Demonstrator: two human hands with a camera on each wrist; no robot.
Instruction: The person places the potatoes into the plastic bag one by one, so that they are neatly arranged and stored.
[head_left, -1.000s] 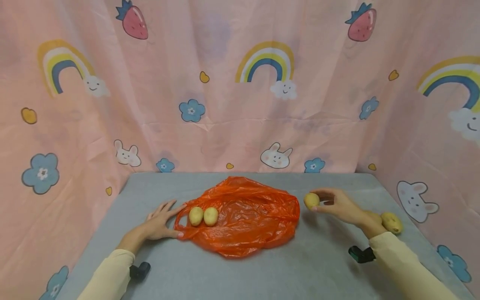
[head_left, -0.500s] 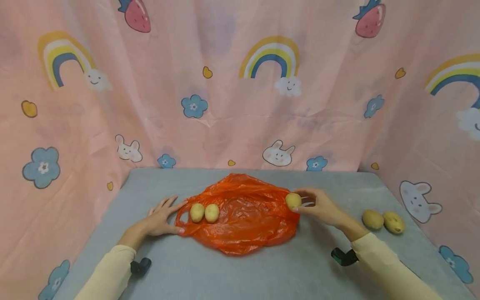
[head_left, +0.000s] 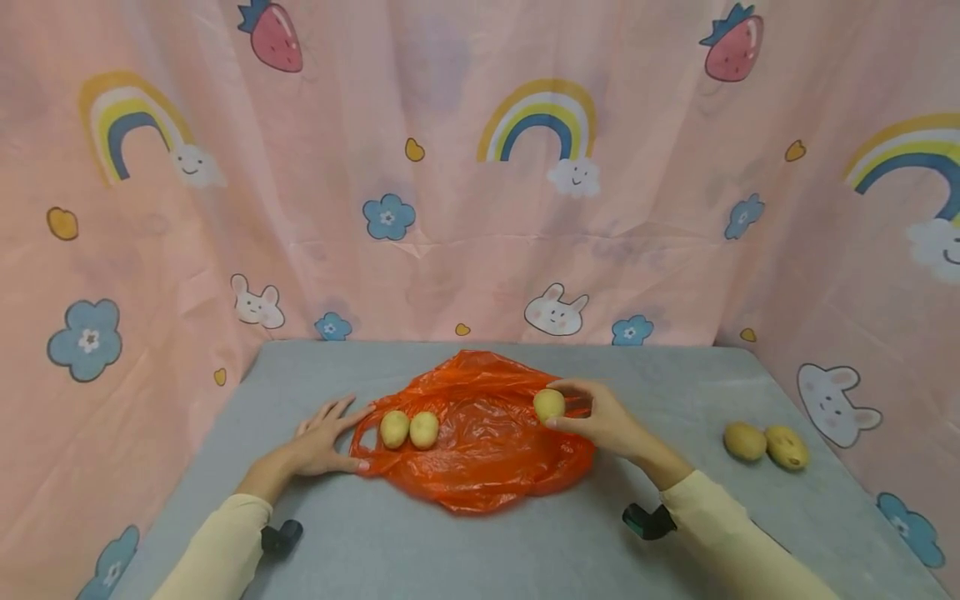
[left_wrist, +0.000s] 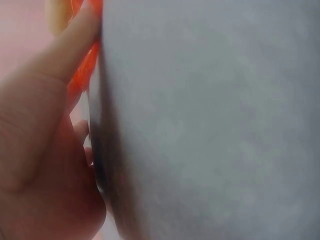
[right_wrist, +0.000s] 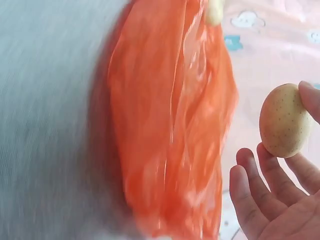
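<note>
**Above the bag (head_left: 487,471), a held potato (head_left: 549,405) has crossed the right edge**

Behind everything hangs a curtain (head_left: 465,258), with the table (head_left: 420,550) in front and the orange bag spread flat across its middle. The left hand (head_left: 322,446) has its fingers fairly straight and spread, thumb and forefinger touching the bag's handle end, just as a second ago. The right hand (head_left: 603,421) has moved left: it grips the held potato between thumb and fingers, now over the bag's right part rather than beyond it. For the work in hand, that seems to bring a third potato to the bag. The left pair (head_left: 394,429) lies side by side, unmoved, near the handle hole; the right pair (head_left: 745,441) rests on the table, well apart from the bag.
</note>
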